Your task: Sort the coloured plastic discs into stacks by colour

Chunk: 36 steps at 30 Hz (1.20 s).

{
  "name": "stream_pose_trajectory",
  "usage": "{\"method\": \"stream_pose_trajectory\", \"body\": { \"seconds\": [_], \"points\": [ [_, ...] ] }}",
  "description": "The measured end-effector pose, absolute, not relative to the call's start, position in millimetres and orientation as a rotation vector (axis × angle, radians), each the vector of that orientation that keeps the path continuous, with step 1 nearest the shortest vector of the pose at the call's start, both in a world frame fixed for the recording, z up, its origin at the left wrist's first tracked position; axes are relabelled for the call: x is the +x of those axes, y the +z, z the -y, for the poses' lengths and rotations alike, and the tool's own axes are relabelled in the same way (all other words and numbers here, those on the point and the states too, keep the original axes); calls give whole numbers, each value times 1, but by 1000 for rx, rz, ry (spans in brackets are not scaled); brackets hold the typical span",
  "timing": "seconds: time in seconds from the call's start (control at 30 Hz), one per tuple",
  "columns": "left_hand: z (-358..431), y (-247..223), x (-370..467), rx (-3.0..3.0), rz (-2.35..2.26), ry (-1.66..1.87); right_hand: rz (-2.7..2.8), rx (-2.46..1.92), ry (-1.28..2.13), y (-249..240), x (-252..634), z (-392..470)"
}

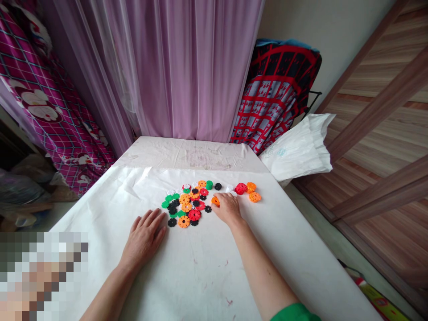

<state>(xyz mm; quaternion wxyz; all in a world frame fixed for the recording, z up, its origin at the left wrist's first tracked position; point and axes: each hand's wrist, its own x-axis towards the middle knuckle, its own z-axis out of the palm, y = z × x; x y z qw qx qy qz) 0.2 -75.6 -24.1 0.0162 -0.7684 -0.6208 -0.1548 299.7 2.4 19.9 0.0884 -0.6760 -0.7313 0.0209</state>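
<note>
My right hand is closed round an orange notched plastic disc, at the right side of a loose pile. My left hand lies flat on the white-covered table, fingers stretched out and nothing in them, just left of the pile. Mixed together there are orange discs, red discs, green discs and black discs, several overlapping, with some white ones among them. Beyond my right hand sit a red group of discs and orange discs.
The table cover is white cloth. A crumpled white bag stands by the table's far right edge. Behind are a purple curtain and a red-and-black patterned cloth. A wooden wardrobe stands on the right.
</note>
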Motion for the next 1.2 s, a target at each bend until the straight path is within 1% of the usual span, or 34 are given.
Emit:
{"method": "stream_pose_trajectory", "body": {
  "seconds": [0.1,0.2,0.37,0.53,0.73,0.83,1.0,1.1,1.2],
  "points": [
    [75,-25,-1,-2394,1918,-502,2149,-1975,45,21,300,0],
    [75,-24,0,-2398,1925,-491,2105,-1841,46,23,292,7],
    [76,-23,2,-2389,1928,-510,2174,-1557,191,13,262,30],
    [77,-21,2,-2392,1938,-500,2217,-1566,214,3,247,40],
    [77,-20,2,-2393,1937,-504,2088,-1568,219,-4,243,40],
    [77,-20,2,-2397,1933,-502,1958,-1538,185,-7,256,42],
    [76,-21,1,-2400,1932,-484,1689,-1615,26,-16,307,46],
    [76,-21,2,-2398,1934,-474,1626,-1678,-20,-24,329,47],
    [76,-20,2,-2397,1936,-465,1640,-1691,-16,-28,333,45]
  ]
}}
